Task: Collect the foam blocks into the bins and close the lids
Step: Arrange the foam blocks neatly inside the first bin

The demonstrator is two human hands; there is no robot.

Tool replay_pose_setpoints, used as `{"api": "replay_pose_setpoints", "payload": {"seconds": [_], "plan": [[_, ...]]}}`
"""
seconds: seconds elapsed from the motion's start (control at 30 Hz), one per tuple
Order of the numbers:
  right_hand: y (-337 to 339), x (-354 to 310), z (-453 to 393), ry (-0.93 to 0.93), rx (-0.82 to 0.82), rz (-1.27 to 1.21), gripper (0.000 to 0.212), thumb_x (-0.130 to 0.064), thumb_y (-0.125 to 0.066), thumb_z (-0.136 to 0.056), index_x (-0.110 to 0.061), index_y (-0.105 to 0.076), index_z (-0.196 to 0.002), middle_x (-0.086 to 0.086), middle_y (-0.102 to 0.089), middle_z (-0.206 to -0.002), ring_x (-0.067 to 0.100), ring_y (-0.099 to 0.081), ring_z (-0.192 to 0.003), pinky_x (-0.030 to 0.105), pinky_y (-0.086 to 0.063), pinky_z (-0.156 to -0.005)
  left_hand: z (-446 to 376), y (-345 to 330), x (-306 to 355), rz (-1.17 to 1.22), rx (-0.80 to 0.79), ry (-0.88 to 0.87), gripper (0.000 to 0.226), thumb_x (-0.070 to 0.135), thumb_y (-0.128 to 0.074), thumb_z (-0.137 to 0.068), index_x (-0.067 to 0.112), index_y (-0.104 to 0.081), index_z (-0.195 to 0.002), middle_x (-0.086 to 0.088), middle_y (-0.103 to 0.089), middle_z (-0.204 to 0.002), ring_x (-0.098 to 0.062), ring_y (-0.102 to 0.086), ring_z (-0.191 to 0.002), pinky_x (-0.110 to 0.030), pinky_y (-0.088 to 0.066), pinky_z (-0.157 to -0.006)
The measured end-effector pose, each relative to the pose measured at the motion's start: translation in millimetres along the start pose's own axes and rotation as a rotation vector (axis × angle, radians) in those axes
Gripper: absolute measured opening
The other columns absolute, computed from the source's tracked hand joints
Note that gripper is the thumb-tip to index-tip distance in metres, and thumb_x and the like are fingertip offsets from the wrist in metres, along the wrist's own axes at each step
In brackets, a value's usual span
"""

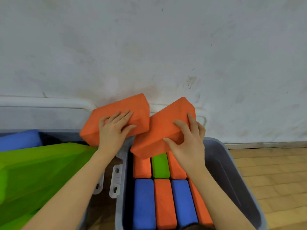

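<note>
I hold two orange foam blocks in the air over the bins. My left hand (114, 128) grips the left orange block (116, 107), which hangs above the gap between the bins. My right hand (187, 136) grips the right orange block (159, 130), tilted over the far end of the right grey bin (221, 163). Inside that bin, orange, blue and green blocks (162, 201) stand packed in rows. The left bin (54, 132) holds a large green block (36, 173) and a blue block (20, 140).
A white wall (149, 47) rises right behind the bins, with white lids (41, 103) leaning against it. White latches (116, 181) hang on the bins' facing sides. Tan tiled floor (269, 176) lies to the right.
</note>
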State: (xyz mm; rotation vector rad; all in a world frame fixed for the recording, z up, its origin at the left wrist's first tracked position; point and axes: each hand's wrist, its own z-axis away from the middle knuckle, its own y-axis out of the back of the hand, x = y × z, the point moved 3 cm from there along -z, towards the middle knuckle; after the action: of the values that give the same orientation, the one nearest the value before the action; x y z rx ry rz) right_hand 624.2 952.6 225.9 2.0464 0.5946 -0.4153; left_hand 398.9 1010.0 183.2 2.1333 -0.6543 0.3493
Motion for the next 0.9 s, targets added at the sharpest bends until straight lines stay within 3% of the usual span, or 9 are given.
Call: {"api": "replay_pose_setpoints", "payload": {"seconds": [0.17, 0.3, 0.4, 0.47, 0.57, 0.67, 0.8, 0.9], "plan": [[10, -19, -5, 0.085, 0.09, 0.014, 0.057, -0.043, -0.073, -0.065, -0.036, -0.052, -0.118, 0.0, -0.036, -0.148, 0.024, -0.027, -0.129, 0.049, -0.052, -0.081, 6, 24, 58, 0.573, 0.11, 0.194, 0.044, 0.034, -0.066, -0.082, 0.03, -0.055, -0.125, 0.004, -0.064, -0.12, -0.006, -0.055, -0.113, -0.037, -0.039, -0.103], [30, -16, -5, 0.115, 0.167, 0.024, 0.063, -0.042, -0.074, -0.063, -0.038, -0.048, -0.12, 0.0, -0.039, -0.147, 0.024, -0.03, -0.128, 0.038, -0.049, -0.078, 9, 26, 85, 0.72, 0.095, 0.28, 0.042, 0.019, -0.067, -0.084, 0.03, -0.057, -0.124, 0.005, -0.06, -0.127, -0.005, -0.052, -0.118, -0.03, -0.038, -0.106], [38, -5, 1, 0.123, 0.161, 0.058, 0.071, -0.043, -0.074, -0.063, -0.037, -0.044, -0.127, 0.0, -0.042, -0.145, 0.023, -0.031, -0.128, 0.04, -0.045, -0.089, 17, 16, 92, 0.712, 0.048, 0.298, 0.04, 0.023, -0.065, -0.086, 0.023, -0.058, -0.126, 0.004, -0.06, -0.123, -0.004, -0.054, -0.113, -0.022, -0.041, -0.1], [37, 7, 6, 0.108, 0.103, 0.101, 0.078, -0.038, -0.078, -0.063, -0.031, -0.043, -0.132, 0.001, -0.044, -0.143, 0.022, -0.032, -0.129, 0.044, -0.045, -0.094, 31, 1, 91, 0.666, -0.02, 0.303, 0.041, 0.026, -0.064, -0.087, 0.025, -0.053, -0.126, 0.008, -0.057, -0.121, -0.001, -0.053, -0.108, -0.027, -0.044, -0.097], [28, 25, 17, 0.008, -0.057, 0.082, 0.083, -0.024, -0.082, -0.061, -0.018, -0.045, -0.136, -0.003, -0.041, -0.144, 0.018, -0.029, -0.134, 0.051, -0.049, -0.089, 54, -15, 87, 0.594, -0.188, 0.213, 0.055, 0.038, -0.06, -0.089, 0.04, -0.033, -0.136, 0.013, -0.042, -0.128, -0.008, -0.053, -0.109, -0.037, -0.049, -0.093], [17, 35, 28, 0.087, -0.146, 0.09, 0.078, -0.022, -0.08, -0.064, -0.018, -0.048, -0.134, -0.003, -0.035, -0.148, 0.018, -0.018, -0.136, 0.045, -0.053, -0.08, 55, -12, 80, 0.385, -0.322, -0.001, 0.066, 0.058, -0.047, -0.083, 0.051, -0.015, -0.14, 0.011, -0.023, -0.144, -0.014, -0.057, -0.101, -0.037, -0.053, -0.081], [9, 36, 30, 0.051, -0.23, 0.048, 0.081, -0.029, -0.079, -0.07, -0.033, -0.039, -0.14, -0.004, -0.013, -0.156, 0.03, -0.013, -0.141, 0.046, -0.04, -0.097, 39, -1, 72, 0.273, -0.453, -0.049, 0.08, 0.072, -0.056, -0.063, 0.046, -0.027, -0.133, 0.017, -0.01, -0.15, -0.011, -0.053, -0.108, -0.034, -0.051, -0.082], [4, 33, 25, 0.018, -0.296, 0.038, 0.088, -0.028, -0.077, -0.074, -0.038, -0.026, -0.144, -0.001, -0.009, -0.157, 0.029, -0.014, -0.142, 0.046, -0.031, -0.109, 34, -2, 74, 0.252, -0.53, -0.037, 0.084, 0.06, -0.071, -0.065, 0.043, -0.028, -0.135, 0.016, -0.005, -0.153, -0.013, -0.045, -0.121, -0.037, -0.049, -0.089]]}}
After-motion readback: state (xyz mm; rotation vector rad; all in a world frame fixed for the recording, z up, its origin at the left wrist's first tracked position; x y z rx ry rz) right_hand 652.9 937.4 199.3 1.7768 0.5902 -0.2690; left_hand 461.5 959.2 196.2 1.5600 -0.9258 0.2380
